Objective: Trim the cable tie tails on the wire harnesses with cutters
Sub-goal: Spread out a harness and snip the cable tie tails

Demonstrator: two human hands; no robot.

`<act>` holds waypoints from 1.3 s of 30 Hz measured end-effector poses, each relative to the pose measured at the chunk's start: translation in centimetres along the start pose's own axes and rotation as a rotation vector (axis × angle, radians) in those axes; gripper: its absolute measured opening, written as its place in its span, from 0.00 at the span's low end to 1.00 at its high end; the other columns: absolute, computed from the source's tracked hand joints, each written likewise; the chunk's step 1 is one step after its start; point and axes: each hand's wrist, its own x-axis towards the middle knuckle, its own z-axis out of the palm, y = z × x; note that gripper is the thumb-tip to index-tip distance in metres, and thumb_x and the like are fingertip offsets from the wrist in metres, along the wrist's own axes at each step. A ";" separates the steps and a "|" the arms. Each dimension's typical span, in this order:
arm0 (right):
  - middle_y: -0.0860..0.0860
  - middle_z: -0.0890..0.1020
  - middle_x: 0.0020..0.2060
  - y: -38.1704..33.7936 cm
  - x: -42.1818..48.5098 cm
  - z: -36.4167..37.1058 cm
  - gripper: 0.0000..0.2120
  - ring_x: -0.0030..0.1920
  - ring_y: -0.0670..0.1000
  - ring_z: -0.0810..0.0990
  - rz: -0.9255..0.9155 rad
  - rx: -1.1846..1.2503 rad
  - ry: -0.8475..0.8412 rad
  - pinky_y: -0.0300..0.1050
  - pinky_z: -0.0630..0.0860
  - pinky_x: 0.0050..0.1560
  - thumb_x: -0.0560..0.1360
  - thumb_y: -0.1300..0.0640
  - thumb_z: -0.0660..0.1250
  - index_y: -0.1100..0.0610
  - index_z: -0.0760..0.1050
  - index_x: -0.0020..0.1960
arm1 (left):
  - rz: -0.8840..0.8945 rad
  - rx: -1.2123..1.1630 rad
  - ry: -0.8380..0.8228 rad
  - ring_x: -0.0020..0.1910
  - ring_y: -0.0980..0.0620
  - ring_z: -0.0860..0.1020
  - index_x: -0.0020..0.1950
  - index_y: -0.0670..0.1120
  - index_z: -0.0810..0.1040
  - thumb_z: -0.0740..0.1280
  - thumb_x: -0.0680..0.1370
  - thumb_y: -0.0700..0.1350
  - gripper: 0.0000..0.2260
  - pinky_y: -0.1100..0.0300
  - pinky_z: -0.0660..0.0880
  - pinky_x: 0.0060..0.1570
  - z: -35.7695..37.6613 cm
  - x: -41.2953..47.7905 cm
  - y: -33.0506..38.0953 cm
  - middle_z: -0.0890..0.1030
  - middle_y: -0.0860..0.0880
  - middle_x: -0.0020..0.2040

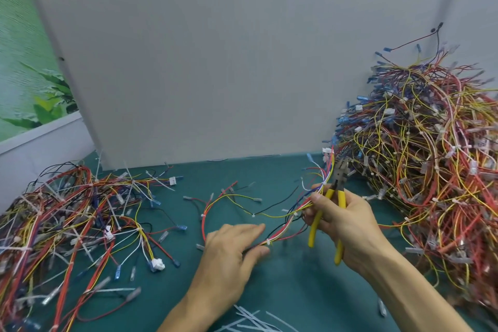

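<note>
Yellow smooth handles of the cutters (315,225) sit in the curled fingers of the right hand (350,224), which also grips the thin bendy wire harness (269,241); left of the cutters, the left hand (229,253) pinches that harness; right of them sits a big tangled wire heap (431,170); far left lies a flatter pile (67,218).

Cutters (315,229) with glossy, smooth yellow plastic-sleeved handles run through the curled fingers of the right hand (350,226); their head, above those fingertips, is dark, dull metal. The wire harness (280,234) stretched between the fingers of both hands is thin wires in smooth, faintly shiny plastic insulation, red, yellow, white, blue and black. A small white plastic cable tie (268,241) binds it just beyond the fingertips of the left hand (229,253). Under the fingers lies a teal table mat (283,277), matt and even. Nearer than the fingers, cut tie tails (250,321) are pale, translucent plastic strips. Beyond the fingers stands a grey panel (202,62), smooth and matt.
</note>
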 end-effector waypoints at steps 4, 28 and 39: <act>0.54 0.80 0.32 -0.1 -0.4 0.2 0.04 0.34 0.53 0.78 -0.003 -0.008 -0.084 0.48 0.80 0.40 0.75 0.67 0.67 0.63 0.77 0.50 | 0.027 -0.017 0.020 0.45 0.52 0.78 0.55 0.51 0.83 0.72 0.74 0.45 0.10 0.54 0.73 0.51 0.3 -0.1 0.0 0.83 0.58 0.46; 0.54 0.79 0.29 4.0 -2.9 3.7 0.19 0.33 0.49 0.70 -0.071 -0.667 -0.042 0.48 0.69 0.37 0.74 0.47 0.69 0.62 0.78 0.37 | -0.044 -0.320 0.042 0.50 0.63 0.77 0.57 0.70 0.75 0.70 0.74 0.34 0.29 0.71 0.71 0.52 1.3 -0.1 0.1 0.81 0.68 0.49; 0.51 0.78 0.29 2.2 -2.2 2.0 0.06 0.32 0.51 0.72 -0.367 -0.886 0.025 0.46 0.69 0.37 0.74 0.61 0.66 0.55 0.71 0.40 | -0.059 -0.013 0.072 0.65 0.59 0.68 0.63 0.53 0.78 0.74 0.72 0.48 0.19 0.56 0.66 0.66 1.0 -0.2 -0.9 0.71 0.60 0.64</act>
